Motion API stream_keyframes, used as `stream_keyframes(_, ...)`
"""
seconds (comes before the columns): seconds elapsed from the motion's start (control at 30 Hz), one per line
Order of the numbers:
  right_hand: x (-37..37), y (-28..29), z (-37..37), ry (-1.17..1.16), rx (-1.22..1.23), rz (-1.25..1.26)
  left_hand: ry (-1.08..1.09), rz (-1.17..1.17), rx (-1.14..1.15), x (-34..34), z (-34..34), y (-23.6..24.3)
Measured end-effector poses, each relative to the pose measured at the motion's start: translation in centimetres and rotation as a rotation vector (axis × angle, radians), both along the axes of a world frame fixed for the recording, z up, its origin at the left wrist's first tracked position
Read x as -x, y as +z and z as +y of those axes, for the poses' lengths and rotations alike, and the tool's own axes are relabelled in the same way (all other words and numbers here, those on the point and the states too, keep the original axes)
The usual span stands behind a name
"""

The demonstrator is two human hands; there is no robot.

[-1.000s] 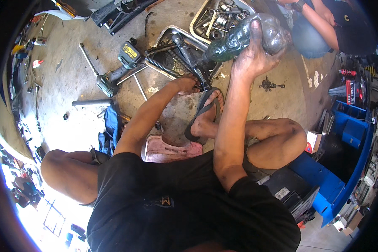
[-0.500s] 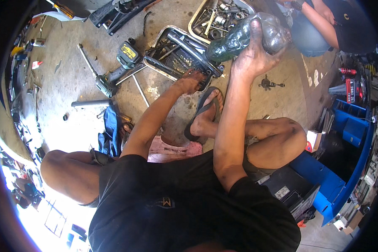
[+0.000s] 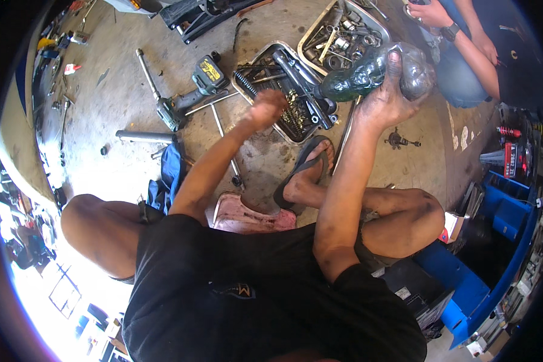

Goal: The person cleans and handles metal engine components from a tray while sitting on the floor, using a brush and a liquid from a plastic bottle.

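Observation:
A crumpled, clear greenish plastic bottle [image 3: 359, 75] lies in my right hand [image 3: 389, 102], thumb along its side. Its dark narrow end points left, over the edge of a metal tray [image 3: 300, 142]. Dark metal tubes [image 3: 297, 78] lie in that tray beside a coil spring [image 3: 245, 84] and a chain [image 3: 294, 113]. My left hand [image 3: 268, 110] is above the tray's left side, smeared by motion. Its fingers do not show clearly, nor whether anything is in them.
A second tray [image 3: 303, 47] holds sockets and spanners. Left of my arm lie a cordless impact wrench [image 3: 190, 96], a T-handle wrench [image 3: 226, 142] and a dark tube [image 3: 145, 137]. A pink container [image 3: 247, 215] sits before me. Another person's hands [image 3: 431, 13] are at upper right.
My left hand has lifted from the near end of the tray and moved left. My right hand keeps its grip on the bottle. The whole view has shifted slightly.

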State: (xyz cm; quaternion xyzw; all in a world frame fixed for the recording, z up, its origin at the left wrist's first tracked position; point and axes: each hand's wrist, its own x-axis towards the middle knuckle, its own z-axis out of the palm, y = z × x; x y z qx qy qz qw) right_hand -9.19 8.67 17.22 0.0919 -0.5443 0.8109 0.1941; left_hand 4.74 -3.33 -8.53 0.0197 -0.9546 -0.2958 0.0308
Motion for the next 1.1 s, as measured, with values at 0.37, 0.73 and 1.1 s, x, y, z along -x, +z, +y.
stream_keyframes(0.37, 0.4, -0.4, -0.3, -0.134, -0.036, 0.034, 2.036, 0.424, -0.519, -23.1, -18.0, 0.6)
stream_keyframes(0.73, -2.3, 0.8, -2.3, -0.136, -0.087, -0.002, 1.953, 0.793, -1.11, -32.6, -21.6, -7.1)
stream_keyframes(1.1, -6.1, 3.6, -3.8, -0.061, 0.03, 0.131, 1.361, 0.889, -0.966, -25.3, -16.3, 9.1)
